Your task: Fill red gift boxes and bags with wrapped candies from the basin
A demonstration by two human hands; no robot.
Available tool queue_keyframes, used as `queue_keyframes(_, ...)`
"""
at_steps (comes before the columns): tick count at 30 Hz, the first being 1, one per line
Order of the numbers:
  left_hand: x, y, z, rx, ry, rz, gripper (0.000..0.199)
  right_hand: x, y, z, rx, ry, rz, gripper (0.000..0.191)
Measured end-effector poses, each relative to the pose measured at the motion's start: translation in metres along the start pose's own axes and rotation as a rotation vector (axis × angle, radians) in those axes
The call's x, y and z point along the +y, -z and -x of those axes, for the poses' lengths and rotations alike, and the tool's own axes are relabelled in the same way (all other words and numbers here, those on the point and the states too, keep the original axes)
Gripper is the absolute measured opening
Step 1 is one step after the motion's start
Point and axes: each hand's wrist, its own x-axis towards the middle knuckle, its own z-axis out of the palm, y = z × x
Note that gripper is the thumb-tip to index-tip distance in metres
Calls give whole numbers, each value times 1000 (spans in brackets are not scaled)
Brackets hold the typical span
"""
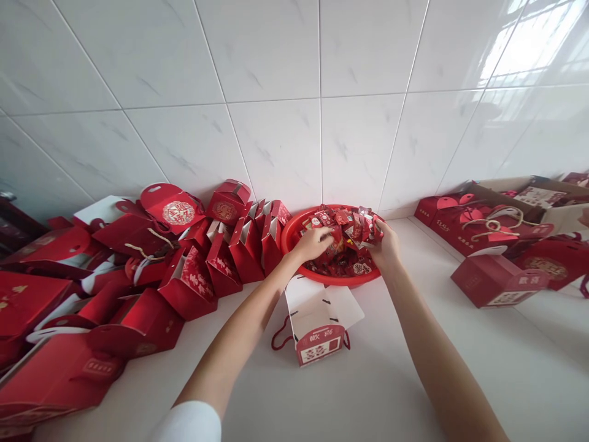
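A red plastic basin (289, 236) full of small red-wrapped sweets (343, 218) stands against the tiled wall. Over its left side is my left hand (314, 244), fingers curled in among the sweets; what they hold, if anything, is hidden. At the right rim, my right hand (387, 244) is closed on red sweet packets (368, 228), thumb on top. Just in front of the basin sits a small white and red gift box (317, 319), its lid flaps open and its inside facing up. A dark red cord handle (279, 341) hangs out at its side.
Many red gift boxes (147, 319) crowd the left of the white counter (285, 405), several with open tops. On the right, a closed red box (497, 279) stands before more red boxes with rope handles (494, 224) and a cardboard carton (497, 184). White tiles (276, 147) rise behind.
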Motion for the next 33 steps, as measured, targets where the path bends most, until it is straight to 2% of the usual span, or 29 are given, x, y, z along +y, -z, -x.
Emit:
queue_keyframes(4,-5,4,-1,251,142,-22,26,-1,-2,3,108,-26,-45,15)
queue_keyframes(9,-12,7,-2,382,234,-57,21,-1,-4,6,84,-24,-34,22)
queue_keyframes(12,-12,8,-2,441,197,-69,30,0,-2,6,45,-12,-19,22)
queue_keyframes(15,-9,7,0,445,49,-52,26,0,-2,7,13,-5,-17,20)
queue_keyframes(18,-6,4,2,341,-122,-6,22,0,-3,8,1,16,-16,19)
queue_keyframes(23,-6,-2,2,18,-288,26,29,0,-4,9,-9,17,-6,20)
queue_keyframes(29,-2,-4,-1,-510,-174,-164,37,-2,-6,10,12,23,-16,21)
queue_keyframes(31,0,-4,-3,-618,-161,-178,47,-4,-7,11,11,20,0,19)
queue_keyframes(33,1,-5,-5,-662,-162,-183,51,-5,-7,12,19,20,15,18)
